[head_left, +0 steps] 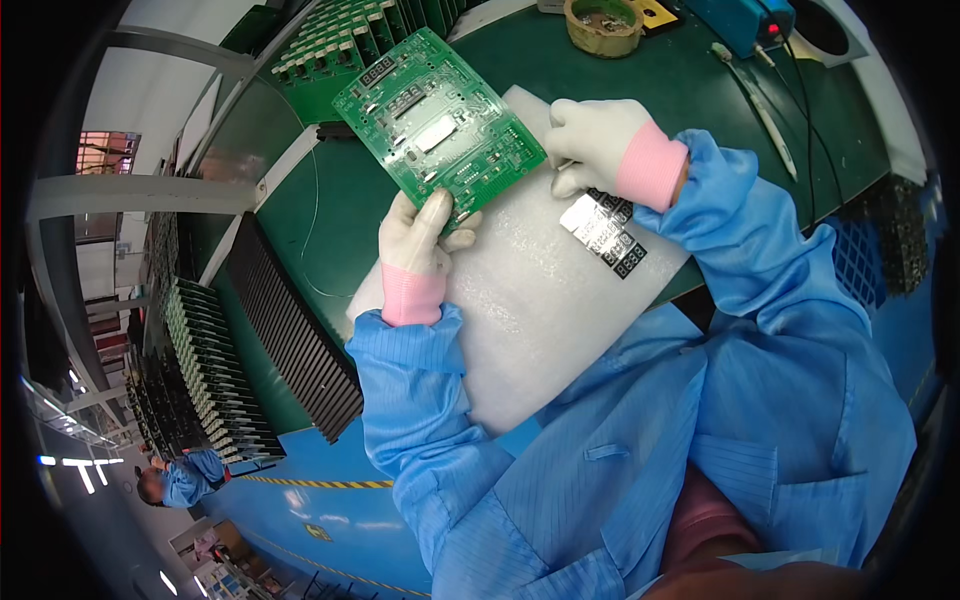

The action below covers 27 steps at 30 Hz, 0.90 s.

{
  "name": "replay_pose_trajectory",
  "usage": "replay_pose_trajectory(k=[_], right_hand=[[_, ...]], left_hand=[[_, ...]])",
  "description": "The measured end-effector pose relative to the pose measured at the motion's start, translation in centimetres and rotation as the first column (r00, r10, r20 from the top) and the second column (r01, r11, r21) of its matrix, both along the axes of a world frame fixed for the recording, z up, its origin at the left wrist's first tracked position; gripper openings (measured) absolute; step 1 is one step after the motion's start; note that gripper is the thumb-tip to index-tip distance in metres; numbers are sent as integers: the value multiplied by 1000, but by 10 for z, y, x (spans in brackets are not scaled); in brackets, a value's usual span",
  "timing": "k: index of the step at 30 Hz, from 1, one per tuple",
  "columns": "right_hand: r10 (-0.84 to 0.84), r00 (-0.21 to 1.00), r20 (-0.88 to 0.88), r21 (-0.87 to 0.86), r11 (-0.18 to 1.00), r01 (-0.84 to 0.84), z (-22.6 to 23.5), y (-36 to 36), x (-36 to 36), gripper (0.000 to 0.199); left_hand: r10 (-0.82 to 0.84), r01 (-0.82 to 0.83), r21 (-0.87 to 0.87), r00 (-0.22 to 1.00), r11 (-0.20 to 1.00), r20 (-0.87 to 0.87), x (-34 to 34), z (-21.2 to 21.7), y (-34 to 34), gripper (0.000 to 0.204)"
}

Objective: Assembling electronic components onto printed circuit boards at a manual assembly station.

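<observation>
My left hand (418,232), in a white glove with a pink cuff, grips a green circuit board (480,130) by its lower corner, thumb on top. The board is tilted above a white foam sheet (530,330) and carries two dark digit displays near its far left end and a pale rectangle in the middle. Just past the board's right corner, my gloved right hand (592,145) has its fingers curled in a pinch; what they hold, if anything, is hidden. Below that hand, several digit display modules (606,235) lie in a cluster on the foam.
Upright circuit boards (335,45) are racked at the far left. A black slotted rack (290,325) lies along the bench's left side. At the far right are a round tin (604,28), a soldering iron (757,110) and a blue box (740,22) with dark cables. Another person (185,480) is in the distance.
</observation>
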State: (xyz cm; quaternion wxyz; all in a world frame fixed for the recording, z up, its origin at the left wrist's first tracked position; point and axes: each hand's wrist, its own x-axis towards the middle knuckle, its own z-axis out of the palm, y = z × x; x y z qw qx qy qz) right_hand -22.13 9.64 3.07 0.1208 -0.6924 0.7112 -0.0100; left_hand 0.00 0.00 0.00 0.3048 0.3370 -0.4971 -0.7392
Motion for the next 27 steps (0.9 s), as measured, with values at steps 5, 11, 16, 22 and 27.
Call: replay_pose_trajectory(k=[5, 11, 16, 22, 27], right_hand=[[90, 981, -174, -373, 916, -151, -16, 6, -2, 22], [-2, 895, 447, -286, 947, 145, -32, -14, -29, 14], [57, 900, 432, -460, 872, 166, -42, -19, -31, 13], [56, 922, 382, -439, 889, 128, -25, -7, -36, 13], [51, 952, 302, -385, 920, 73, -26, -6, -42, 15]], left_hand=[[19, -18, 9, 997, 1000, -70, 1, -3, -2, 32], [49, -47, 28, 996, 999, -69, 1, -2, 2, 32], [29, -27, 26, 997, 999, -74, 1, -1, 0, 33], [7, -4, 30, 995, 1000, -102, 1, -1, -1, 35], [17, -15, 24, 997, 1000, -72, 0, -1, -1, 35]])
